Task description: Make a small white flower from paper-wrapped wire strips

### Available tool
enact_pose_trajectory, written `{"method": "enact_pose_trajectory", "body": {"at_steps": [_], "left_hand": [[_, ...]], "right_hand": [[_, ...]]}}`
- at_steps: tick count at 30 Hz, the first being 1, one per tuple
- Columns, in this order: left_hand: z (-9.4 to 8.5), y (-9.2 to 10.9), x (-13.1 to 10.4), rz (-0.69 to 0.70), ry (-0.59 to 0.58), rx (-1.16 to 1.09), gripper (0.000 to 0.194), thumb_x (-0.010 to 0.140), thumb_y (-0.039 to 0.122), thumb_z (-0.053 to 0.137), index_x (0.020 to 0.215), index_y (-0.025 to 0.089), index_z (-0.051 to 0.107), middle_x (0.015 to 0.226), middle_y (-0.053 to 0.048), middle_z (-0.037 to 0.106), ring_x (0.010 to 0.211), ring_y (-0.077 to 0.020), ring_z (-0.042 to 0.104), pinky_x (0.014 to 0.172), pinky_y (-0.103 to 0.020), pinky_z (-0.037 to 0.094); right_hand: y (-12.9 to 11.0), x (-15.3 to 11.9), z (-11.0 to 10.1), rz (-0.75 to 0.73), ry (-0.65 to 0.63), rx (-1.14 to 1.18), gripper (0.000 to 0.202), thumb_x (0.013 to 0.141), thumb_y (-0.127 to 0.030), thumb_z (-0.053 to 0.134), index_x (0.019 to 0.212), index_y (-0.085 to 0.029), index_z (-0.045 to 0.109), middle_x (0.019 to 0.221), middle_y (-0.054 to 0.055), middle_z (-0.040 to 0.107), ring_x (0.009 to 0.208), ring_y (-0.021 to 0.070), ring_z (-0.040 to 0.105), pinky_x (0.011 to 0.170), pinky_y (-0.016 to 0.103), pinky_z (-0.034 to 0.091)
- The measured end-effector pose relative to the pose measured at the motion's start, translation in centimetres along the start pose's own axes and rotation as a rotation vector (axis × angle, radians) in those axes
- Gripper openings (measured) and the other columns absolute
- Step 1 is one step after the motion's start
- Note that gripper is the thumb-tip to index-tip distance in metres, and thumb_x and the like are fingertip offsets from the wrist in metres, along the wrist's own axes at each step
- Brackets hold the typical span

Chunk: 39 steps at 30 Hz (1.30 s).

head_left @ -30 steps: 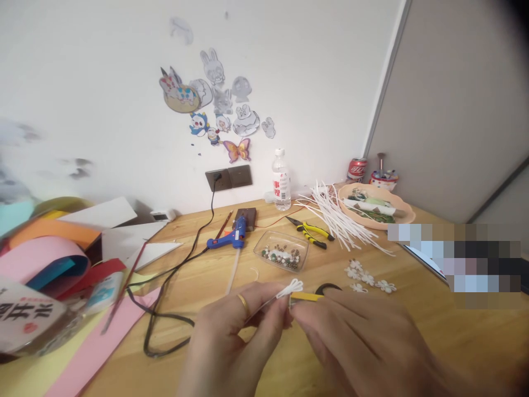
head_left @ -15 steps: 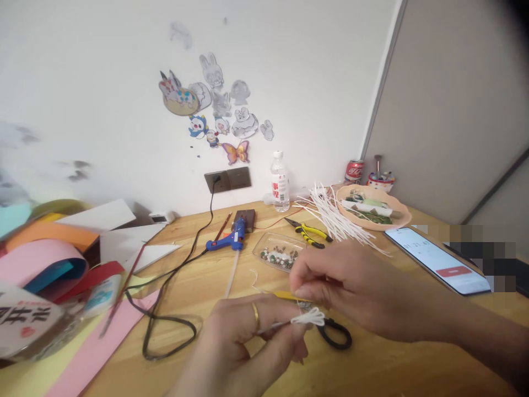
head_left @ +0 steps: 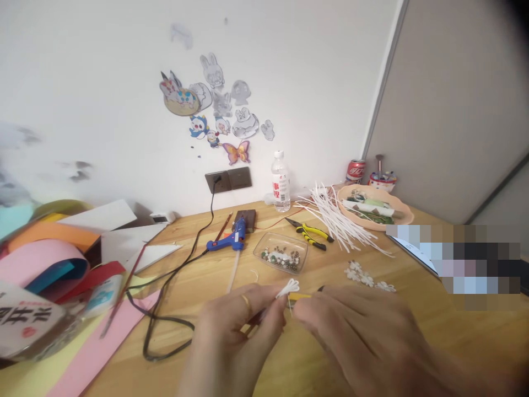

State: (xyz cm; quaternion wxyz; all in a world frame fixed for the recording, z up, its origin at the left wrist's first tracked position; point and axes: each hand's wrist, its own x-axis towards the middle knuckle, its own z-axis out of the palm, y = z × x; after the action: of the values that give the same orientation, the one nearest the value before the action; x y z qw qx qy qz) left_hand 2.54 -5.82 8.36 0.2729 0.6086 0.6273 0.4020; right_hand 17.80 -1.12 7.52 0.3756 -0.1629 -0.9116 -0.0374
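Observation:
Between the thumb and forefinger of my left hand [head_left: 243, 325] is a small bundle of looped white cord [head_left: 288, 287]. A thin white thread hangs down from the bundle. My right hand [head_left: 355, 331] is just right of it, back of the hand up, its fingertips low and near the thread; what they hold, if anything, is hidden. Under and behind my right hand lies a yellow tool [head_left: 298, 296], mostly covered. A clear tray of beads [head_left: 285, 253] sits beyond my hands, and white flower-shaped pieces [head_left: 366, 277] lie to the right.
Yellow-black pliers [head_left: 314, 232], white strips [head_left: 334, 220], a pink dish [head_left: 407, 214] and a bottle [head_left: 281, 184] stand or lie farther back. A blue glue gun [head_left: 233, 238], its black cable [head_left: 165, 275] and coloured paper [head_left: 41, 264] are left. A partly blurred phone [head_left: 415, 253] lies right.
My right hand has moved down and toward me, uncovering the white flower pieces and the bead tray. My left hand has shifted slightly left and up with the looped bundle.

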Motion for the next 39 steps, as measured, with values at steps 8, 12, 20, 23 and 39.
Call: {"method": "enact_pose_trajectory", "body": {"at_steps": [8,12,20,23,39], "left_hand": [[-0.6,0.2,0.3,0.229,-0.145,-0.031,0.018,0.077,0.019,0.055,0.066,0.02,0.07,0.062,0.0,0.067,0.056,-0.0129,0.061,0.053,-0.018,0.045],[-0.2,-0.3,-0.2,0.151,0.023,-0.201,0.016,0.076,0.018,0.057,0.066,0.024,0.068,0.058,0.004,0.068,0.056,-0.0114,0.063,0.056,-0.016,0.049],[0.7,-1.2,0.0,0.166,0.169,-0.204,0.023,0.076,0.018,0.058,0.093,0.03,0.068,0.065,0.007,0.072,0.058,-0.0103,0.066,0.056,-0.015,0.052],[0.5,-1.7,0.2,0.285,0.196,-0.065,0.024,0.074,0.014,0.06,0.094,0.026,0.068,0.074,0.003,0.074,0.065,-0.0115,0.068,0.062,-0.016,0.053],[-0.2,-0.5,0.9,-0.274,0.081,-0.448,0.004,0.06,0.019,0.072,0.062,0.022,0.073,0.06,0.002,0.074,0.057,-0.0117,0.066,0.053,-0.013,0.05]], "right_hand": [[2.7,1.4,-1.9,0.377,-0.438,0.379,0.017,0.09,-0.021,0.037,0.075,-0.021,0.044,0.067,-0.005,0.052,0.059,0.009,0.047,0.052,0.021,0.033],[1.9,0.9,-1.4,0.526,-0.405,0.575,0.018,0.091,-0.021,0.034,0.075,-0.021,0.042,0.059,-0.008,0.047,0.052,0.0067,0.044,0.048,0.019,0.032],[0.9,0.2,0.3,0.711,-0.292,0.906,0.019,0.089,-0.025,0.04,0.071,-0.018,0.044,0.054,-0.007,0.045,0.048,0.0051,0.042,0.046,0.016,0.034],[1.0,0.2,0.4,0.822,-0.306,1.061,0.021,0.088,-0.028,0.042,0.07,-0.017,0.045,0.053,-0.007,0.046,0.046,0.0041,0.041,0.043,0.014,0.034],[0.7,-0.3,0.0,0.649,-0.289,0.761,0.018,0.085,-0.022,0.044,0.068,-0.02,0.049,0.053,-0.007,0.053,0.048,0.006,0.049,0.047,0.017,0.036]]}}
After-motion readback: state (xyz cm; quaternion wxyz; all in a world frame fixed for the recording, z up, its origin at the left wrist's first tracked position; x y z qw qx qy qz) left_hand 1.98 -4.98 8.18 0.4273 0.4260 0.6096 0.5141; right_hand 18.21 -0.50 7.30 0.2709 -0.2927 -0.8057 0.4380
